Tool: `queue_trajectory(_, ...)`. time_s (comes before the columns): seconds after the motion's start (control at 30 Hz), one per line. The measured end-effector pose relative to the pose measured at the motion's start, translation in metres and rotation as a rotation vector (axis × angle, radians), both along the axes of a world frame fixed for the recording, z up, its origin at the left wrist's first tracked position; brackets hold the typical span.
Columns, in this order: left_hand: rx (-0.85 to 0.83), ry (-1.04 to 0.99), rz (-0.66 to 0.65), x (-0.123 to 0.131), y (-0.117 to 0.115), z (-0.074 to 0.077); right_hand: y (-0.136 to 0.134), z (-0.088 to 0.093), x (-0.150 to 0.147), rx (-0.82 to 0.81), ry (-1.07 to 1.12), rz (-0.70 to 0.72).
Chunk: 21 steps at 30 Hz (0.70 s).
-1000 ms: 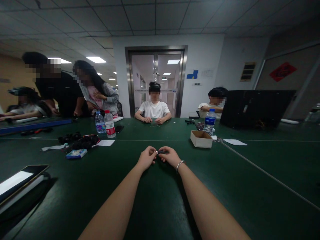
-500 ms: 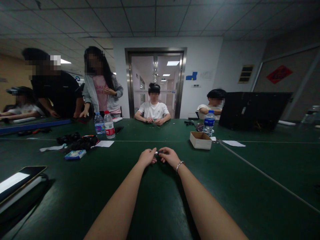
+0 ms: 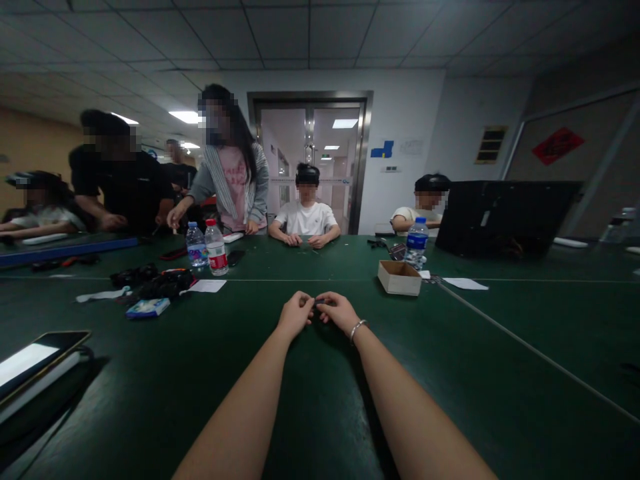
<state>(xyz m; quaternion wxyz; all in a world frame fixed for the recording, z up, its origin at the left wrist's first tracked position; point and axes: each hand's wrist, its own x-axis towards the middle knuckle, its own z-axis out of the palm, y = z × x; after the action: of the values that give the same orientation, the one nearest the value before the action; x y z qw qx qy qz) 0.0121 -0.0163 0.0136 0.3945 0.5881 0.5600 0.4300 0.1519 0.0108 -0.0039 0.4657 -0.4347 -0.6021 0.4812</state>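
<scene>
My left hand (image 3: pixel 296 313) and my right hand (image 3: pixel 339 312) meet over the green table (image 3: pixel 320 400), fingertips almost touching. Between them is a small dark stick-like thing (image 3: pixel 319 303), too small and too covered by the fingers to name. The right thumb and fingers pinch its dark part. At its other end, the left thumb and forefinger are closed together. A metal bracelet (image 3: pixel 358 328) circles the right wrist.
An open cardboard box (image 3: pixel 400 283) and a blue-labelled water bottle (image 3: pixel 416 244) stand right of my hands. Leftward are two bottles (image 3: pixel 217 250), a bundle of black gear (image 3: pixel 155 283), a small blue-white packet (image 3: pixel 148 308) and a phone (image 3: pixel 45 357). A person (image 3: pixel 306 219) sits opposite.
The silver end of the small dark thing, visible between my fingers before, is now mostly hidden. My hands stay in nearly the same place. A standing person at the left has shifted rightward.
</scene>
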Motion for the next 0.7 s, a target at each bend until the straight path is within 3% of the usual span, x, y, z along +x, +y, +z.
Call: queue_trajectory(0.7,0.045,-0.049,-0.023,-0.004,0.013,-0.016,-0.006,0.007,0.000,-0.010,0.025,0.002)
